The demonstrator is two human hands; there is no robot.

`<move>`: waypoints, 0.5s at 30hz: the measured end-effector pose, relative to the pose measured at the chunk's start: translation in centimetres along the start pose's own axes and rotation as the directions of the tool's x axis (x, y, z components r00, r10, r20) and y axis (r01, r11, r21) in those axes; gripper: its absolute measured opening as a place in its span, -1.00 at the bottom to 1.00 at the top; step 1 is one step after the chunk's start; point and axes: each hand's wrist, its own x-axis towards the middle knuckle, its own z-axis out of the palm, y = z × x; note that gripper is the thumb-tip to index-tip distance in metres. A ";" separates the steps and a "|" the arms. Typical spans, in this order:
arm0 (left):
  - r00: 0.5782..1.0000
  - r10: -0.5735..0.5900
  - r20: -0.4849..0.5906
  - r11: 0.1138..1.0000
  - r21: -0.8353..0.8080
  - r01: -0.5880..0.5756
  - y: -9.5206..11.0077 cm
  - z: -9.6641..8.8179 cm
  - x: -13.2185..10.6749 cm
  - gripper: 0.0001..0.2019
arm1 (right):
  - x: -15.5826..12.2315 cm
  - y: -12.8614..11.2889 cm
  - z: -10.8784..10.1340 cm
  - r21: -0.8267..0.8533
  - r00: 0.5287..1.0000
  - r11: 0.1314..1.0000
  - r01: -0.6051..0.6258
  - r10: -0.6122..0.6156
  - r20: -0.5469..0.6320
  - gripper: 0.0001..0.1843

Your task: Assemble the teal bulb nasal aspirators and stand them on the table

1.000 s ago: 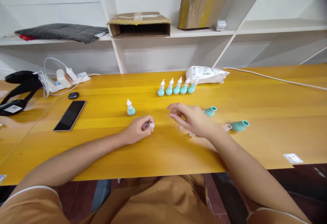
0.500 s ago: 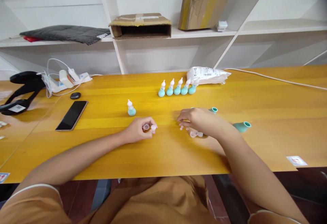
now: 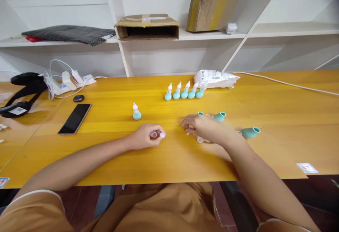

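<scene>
Two translucent pieces (image 3: 162,135) sit in the closed left hand (image 3: 145,136), the whiter one outward, perhaps so its end is free. Well apart, the right hand (image 3: 200,125), bent, is over small clear parts (image 3: 200,140); whether it grips one, I cannot tell. Just beyond it lie teal bulbs (image 3: 219,117), probably for reach; farther, five capped bulbs (image 3: 184,94) stand lined up, seemingly aside.

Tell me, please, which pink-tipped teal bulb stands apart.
The bulb beyond the left hand, alone; the other five line up by the white package.

No text can be read, even on the printed plastic bag (image 3: 217,79).
</scene>
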 end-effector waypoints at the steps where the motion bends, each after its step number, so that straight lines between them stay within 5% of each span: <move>1: 1.000 0.003 0.004 1.000 0.006 -0.003 0.0 0.0 0.0 -0.88 | 0.0 0.0 0.0 -0.012 1.000 1.000 -0.012 0.013 0.019 -0.87; 8: 1.000 0.024 0.009 1.000 0.006 -0.024 0.2 0.0 0.0 -0.89 | 0.3 -0.6 -0.4 -0.047 0.995 0.997 -0.062 0.066 0.073 -0.86; 15: 0.996 0.085 0.020 0.996 0.015 -0.086 -0.1 0.1 0.1 -0.85 | 0.7 -2.9 -1.1 0.182 0.977 0.969 0.166 -0.137 -0.163 -0.78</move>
